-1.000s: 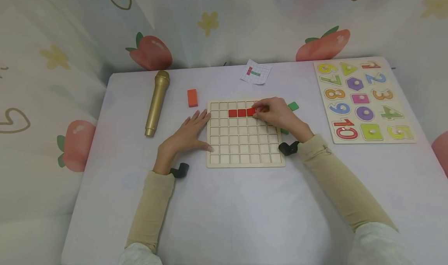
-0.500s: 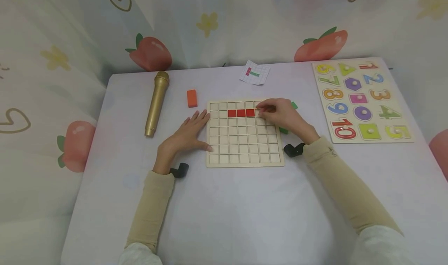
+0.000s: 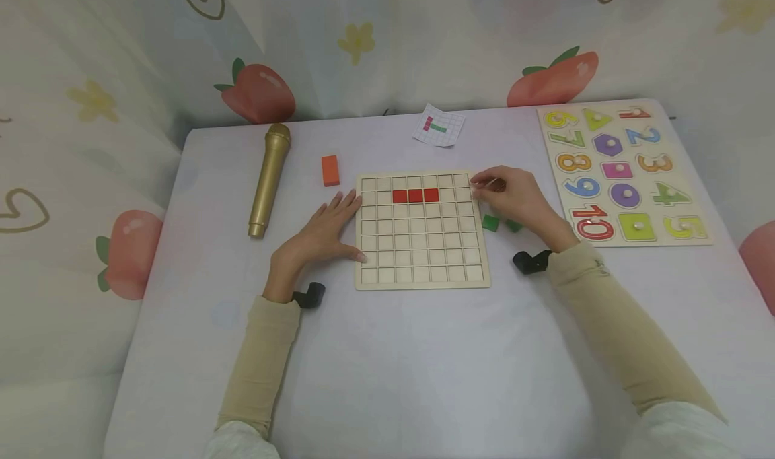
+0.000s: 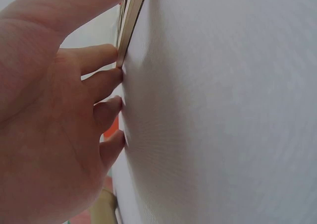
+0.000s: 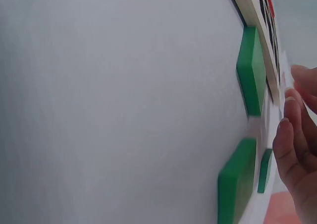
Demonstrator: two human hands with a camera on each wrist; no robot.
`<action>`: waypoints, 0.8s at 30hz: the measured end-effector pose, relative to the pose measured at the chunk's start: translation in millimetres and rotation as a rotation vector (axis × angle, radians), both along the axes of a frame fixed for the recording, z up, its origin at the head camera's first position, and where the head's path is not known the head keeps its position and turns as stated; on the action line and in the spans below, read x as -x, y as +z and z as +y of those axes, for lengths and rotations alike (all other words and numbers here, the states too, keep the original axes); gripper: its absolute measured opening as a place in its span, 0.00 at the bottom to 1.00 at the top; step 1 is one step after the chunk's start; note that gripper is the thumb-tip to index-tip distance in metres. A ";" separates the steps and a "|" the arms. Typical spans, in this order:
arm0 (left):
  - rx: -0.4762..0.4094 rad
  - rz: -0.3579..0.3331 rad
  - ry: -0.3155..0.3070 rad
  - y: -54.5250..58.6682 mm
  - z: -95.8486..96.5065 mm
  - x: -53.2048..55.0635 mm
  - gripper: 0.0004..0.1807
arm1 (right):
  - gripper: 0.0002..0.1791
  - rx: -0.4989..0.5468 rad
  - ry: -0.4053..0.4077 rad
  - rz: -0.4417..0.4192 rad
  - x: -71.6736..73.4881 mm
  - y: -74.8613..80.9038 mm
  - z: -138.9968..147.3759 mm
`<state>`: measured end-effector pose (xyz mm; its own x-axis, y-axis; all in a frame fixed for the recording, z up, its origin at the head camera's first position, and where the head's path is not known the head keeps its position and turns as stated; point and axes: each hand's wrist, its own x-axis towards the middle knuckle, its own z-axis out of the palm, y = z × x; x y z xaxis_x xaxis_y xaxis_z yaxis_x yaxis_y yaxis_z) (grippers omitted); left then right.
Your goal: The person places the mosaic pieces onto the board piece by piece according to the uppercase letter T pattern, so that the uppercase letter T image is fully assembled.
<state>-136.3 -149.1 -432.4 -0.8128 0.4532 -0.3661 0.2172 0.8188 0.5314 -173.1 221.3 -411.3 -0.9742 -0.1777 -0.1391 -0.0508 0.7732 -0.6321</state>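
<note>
- The wooden grid board [image 3: 419, 241] lay flat mid-table, 7 squares by 7.
- 3 red squares [image 3: 415, 196] sat side by side in its 2nd row from the far edge, towards 12 o'clock.
- At the board's 9 o'clock, the left hand [image 3: 323, 235] was open and spread; its thumb and forefinger touched the rim, and the other fingertips rested on the cloth.
- At 2 o'clock, the right hand [image 3: 514, 193] hung just off the rim, loosely bent and open, thumb and forefinger apart.
- At 3 o'clock, green squares [image 3: 490, 223] lay near that hand; the right wrist view showed 3, with 1 just beside the board.
- An orange block [image 3: 329, 171] lay at 10 o'clock.
- A small card [image 3: 449, 134] with a pink and green pattern lay at 12 o'clock.
- Between 9 and 10 o'clock, farther out, was a gold microphone [image 3: 268, 183], its head pointing past 12.
- Between 2 and 3 o'clock, well apart, lay a number puzzle [image 3: 646, 193].
- White cloth [image 3: 412, 365] covered the table.
</note>
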 end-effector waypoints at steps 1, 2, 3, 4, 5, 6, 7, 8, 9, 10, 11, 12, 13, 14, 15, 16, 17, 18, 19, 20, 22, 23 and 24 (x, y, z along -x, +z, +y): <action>-0.002 0.000 0.001 0.1 0.1 0.0 0.67 | 0.17 -0.003 -0.010 -0.001 0.0 0.5 2.3; -0.003 -0.002 0.000 0.5 0.1 -0.1 0.67 | 0.17 -0.006 -0.017 0.000 0.1 0.8 4.9; -0.004 -0.003 0.001 0.8 0.3 -0.2 0.67 | 0.17 -0.012 -0.023 -0.001 0.3 0.9 7.7; -0.004 -0.003 0.001 1.4 0.5 -0.4 0.67 | 0.17 -0.016 -0.028 -0.004 0.5 1.0 10.5; -0.003 -0.004 0.001 1.8 0.6 -0.5 0.67 | 0.17 -0.018 -0.036 -0.009 0.8 1.0 13.3; -0.003 -0.005 0.002 2.0 0.8 -0.6 0.67 | 0.18 -0.022 -0.043 -0.012 1.0 0.9 15.8; -0.002 -0.005 0.003 2.3 0.9 -0.7 0.67 | 0.18 -0.028 -0.051 -0.015 1.2 0.8 18.2; -0.002 -0.006 0.004 2.4 0.9 -0.7 0.66 | 0.18 -0.032 -0.058 -0.016 1.4 0.3 20.6; -0.003 -0.007 0.005 2.4 1.1 -0.6 0.66 | 0.18 -0.038 -0.066 -0.018 1.7 -0.2 22.6; -0.003 -0.007 0.006 2.4 1.0 -0.6 0.66 | 0.18 -0.040 -0.076 -0.018 1.8 -0.4 24.3; -0.002 -0.007 0.006 2.3 0.8 -0.6 0.66 | 0.19 -0.042 -0.086 -0.016 2.0 -0.6 25.7; -0.002 -0.008 0.005 2.5 0.7 -0.6 0.66 | 0.19 -0.040 -0.093 -0.011 2.3 -0.8 26.7; -0.002 -0.008 0.005 2.6 0.6 -0.6 0.66 | 0.19 -0.037 -0.101 -0.007 2.7 -1.1 27.8; -0.003 -0.009 0.005 2.6 0.5 -0.7 0.66 | 0.19 -0.035 -0.107 -0.005 3.1 -1.3 28.6; -0.003 -0.008 0.004 2.6 0.3 -0.7 0.66 | 0.19 -0.035 -0.114 -0.004 3.8 -1.8 29.6; -0.002 -0.007 0.003 2.5 0.1 -0.8 0.67 | 0.20 -0.034 -0.120 -0.003 4.3 -2.1 30.3; -0.002 -0.007 0.002 2.4 0.0 -0.7 0.67 | 0.20 -0.034 -0.122 -0.003 5.1 -2.7 31.1; -0.003 -0.007 0.001 2.3 0.0 -0.7 0.67 | 0.21 -0.033 -0.125 -0.005 5.8 -3.3 31.9; -0.002 -0.006 0.000 2.1 0.0 -0.6 0.67 | 0.21 -0.038 -0.128 -0.004 6.5 -4.0 32.8; -0.002 -0.005 0.000 2.2 0.1 -0.6 0.67 | 0.21 -0.041 -0.129 -0.005 7.3 -4.9 33.6; -0.001 -0.004 0.000 2.3 0.4 -0.6 0.67 | 0.22 -0.045 -0.132 -0.003 8.5 -6.1 34.7; -0.001 -0.004 0.000 2.6 0.7 -0.7 0.67 | 0.22 -0.046 -0.132 -0.001 9.1 -6.6 35.2; 0.000 -0.004 0.001 3.0 0.9 -0.8 0.67 | 0.22 -0.047 -0.133 -0.001 9.8 -7.0 35.6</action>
